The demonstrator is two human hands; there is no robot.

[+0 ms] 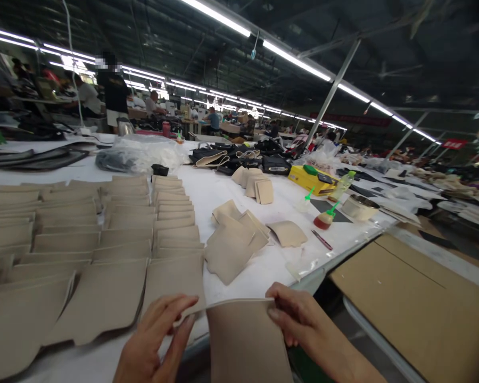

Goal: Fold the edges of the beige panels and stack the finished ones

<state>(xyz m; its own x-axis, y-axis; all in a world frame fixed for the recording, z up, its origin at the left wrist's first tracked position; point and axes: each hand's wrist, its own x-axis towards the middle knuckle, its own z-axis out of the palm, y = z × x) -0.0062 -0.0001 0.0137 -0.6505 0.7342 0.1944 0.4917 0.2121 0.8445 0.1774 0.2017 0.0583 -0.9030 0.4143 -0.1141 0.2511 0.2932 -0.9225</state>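
In front of me, at the table's near edge, hangs a beige sheet-like panel (247, 340) with a pale top edge. My right hand (299, 319) pinches its upper right corner between thumb and fingers. On the other side, my left hand (163, 330) is closed, thumb against fingers, on a thin pale edge beside the panel's upper left corner. A loose pile of beige panels (235, 244) lies just beyond my hands, with a single curved beige piece (287, 234) to its right. Overlapping rows of similar panels (99, 298) cover the table at left.
Right of the pile are a pink-handled slim tool (322, 240), green-tipped glue bottles (324, 217), a metal bowl (359, 206) and a yellow box (309, 180). Brown board (419, 303) lies lower right. Plastic wrap (139, 153) and black bags (239, 158) sit farther back. People work beyond.
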